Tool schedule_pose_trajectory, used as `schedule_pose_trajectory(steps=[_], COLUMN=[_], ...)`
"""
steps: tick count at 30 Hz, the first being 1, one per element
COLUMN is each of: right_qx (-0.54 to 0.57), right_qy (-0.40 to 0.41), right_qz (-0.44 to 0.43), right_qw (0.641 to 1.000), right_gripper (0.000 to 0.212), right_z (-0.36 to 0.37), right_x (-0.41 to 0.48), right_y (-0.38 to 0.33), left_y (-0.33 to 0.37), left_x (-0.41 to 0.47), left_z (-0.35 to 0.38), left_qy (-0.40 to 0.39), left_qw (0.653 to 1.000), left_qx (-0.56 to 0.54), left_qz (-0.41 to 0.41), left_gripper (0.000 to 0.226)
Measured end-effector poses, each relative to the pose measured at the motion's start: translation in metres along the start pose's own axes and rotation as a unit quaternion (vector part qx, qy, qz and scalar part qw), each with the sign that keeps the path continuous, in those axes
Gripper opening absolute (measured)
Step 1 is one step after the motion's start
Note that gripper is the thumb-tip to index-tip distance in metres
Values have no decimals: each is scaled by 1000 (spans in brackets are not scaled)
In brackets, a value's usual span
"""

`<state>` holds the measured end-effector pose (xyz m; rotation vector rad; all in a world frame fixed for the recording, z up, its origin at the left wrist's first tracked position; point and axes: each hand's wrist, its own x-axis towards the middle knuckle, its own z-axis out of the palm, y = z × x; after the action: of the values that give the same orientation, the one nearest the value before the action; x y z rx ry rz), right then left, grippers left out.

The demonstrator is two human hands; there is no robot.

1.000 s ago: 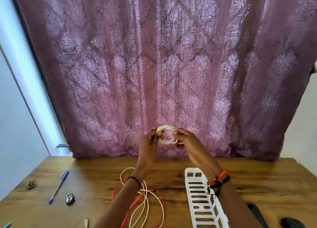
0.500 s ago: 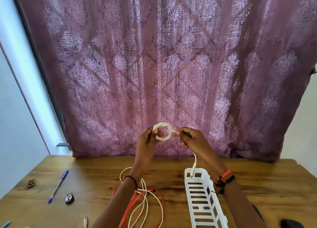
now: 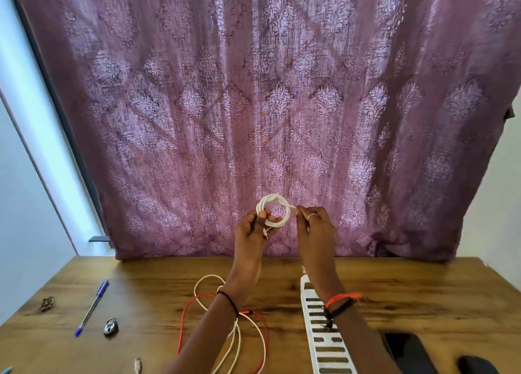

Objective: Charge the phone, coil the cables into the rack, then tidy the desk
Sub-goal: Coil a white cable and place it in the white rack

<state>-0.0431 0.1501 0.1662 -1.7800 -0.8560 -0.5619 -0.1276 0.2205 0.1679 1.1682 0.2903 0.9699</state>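
I hold a small coil of white cable [image 3: 275, 208] in the air above the desk, in front of the curtain. My left hand [image 3: 253, 228] grips the coil's lower left side, with a plug end hanging below its fingers. My right hand [image 3: 313, 224] pinches the cable's free end at the coil's right side. A white slotted rack [image 3: 324, 337] lies on the desk under my right forearm. Loose white cable [image 3: 234, 342] and red cable [image 3: 183, 317] lie tangled on the desk below my left forearm. A dark phone [image 3: 408, 351] lies at the lower right.
A blue pen [image 3: 91, 307], a small padlock [image 3: 110, 326] and a small metal trinket [image 3: 47, 303] lie on the left of the wooden desk [image 3: 423, 294]. A dark object [image 3: 476, 365] sits at the bottom right corner. A purple curtain [image 3: 267, 106] hangs behind the desk.
The hanging tail of the white cable has been drawn up from over the rack. My right hand now pinches the end close beside the coil.
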Motion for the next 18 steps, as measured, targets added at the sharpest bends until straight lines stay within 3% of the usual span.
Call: schedule_pose_trajectory(steps=[3,6,12,14,18], right_qx=[35,71,153,178,204], right_qy=[-16,-52,-42,-37,-41], right_qz=[59,101,167,171,193], right_qw=[998,991,973,968,959], right_gripper=[37,38,14,14,12], right_z=[4,8,3,0,-1], right_x=[-7,-9,-1,-1,-3], right_y=[-11,-11,-10,-10,-12], left_y=[-3,-6,-10,-10,-22], left_x=[-2,-5,-9,-11,-4], left_z=[7,6,5,6,0], left_qy=[2,-7,-20,-28,33], left_qw=[1000,1000,1000,1000,996], left_qx=[-6,1,-12,-13,80], left_qz=[9,9,-8,-7,17], left_gripper=[19,19,18,18,19])
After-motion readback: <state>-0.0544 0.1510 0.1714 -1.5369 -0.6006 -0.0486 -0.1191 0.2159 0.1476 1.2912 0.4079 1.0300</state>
